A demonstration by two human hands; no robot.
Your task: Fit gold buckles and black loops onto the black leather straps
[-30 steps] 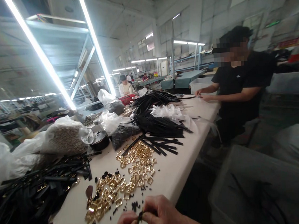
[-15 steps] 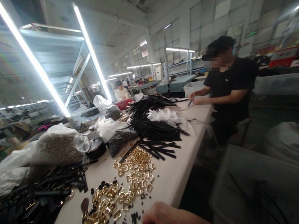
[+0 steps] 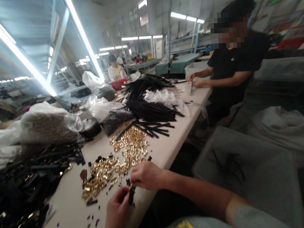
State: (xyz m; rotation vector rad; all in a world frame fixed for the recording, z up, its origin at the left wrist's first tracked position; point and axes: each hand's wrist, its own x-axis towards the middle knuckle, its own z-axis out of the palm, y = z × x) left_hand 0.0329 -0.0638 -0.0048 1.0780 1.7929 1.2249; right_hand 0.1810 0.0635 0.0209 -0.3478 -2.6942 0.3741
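Observation:
Low in the view, my left hand (image 3: 118,208) is closed around a short black strap (image 3: 131,196) with a glint of gold metal near its upper end. My right hand (image 3: 148,175) meets it there, fingers pinched together at the strap's top. What lies right under those fingertips is hidden. Just beyond my hands spreads a pile of gold buckles (image 3: 100,176), with more gold buckles (image 3: 134,142) behind it. Small black bits (image 3: 97,222) are scattered on the table near my left hand.
Black straps with gold fittings (image 3: 15,189) heap up on the left. Bags (image 3: 47,121), a round black tin (image 3: 90,126) and black strips (image 3: 151,109) cover the pale table (image 3: 166,150) farther back. A co-worker (image 3: 237,62) handles something across the right edge. A grey bin (image 3: 259,169) stands on the right.
The view has tipped downward, so the table sits higher in it. Both my hands and the strap now show, where before mainly my right hand appeared at the bottom edge.

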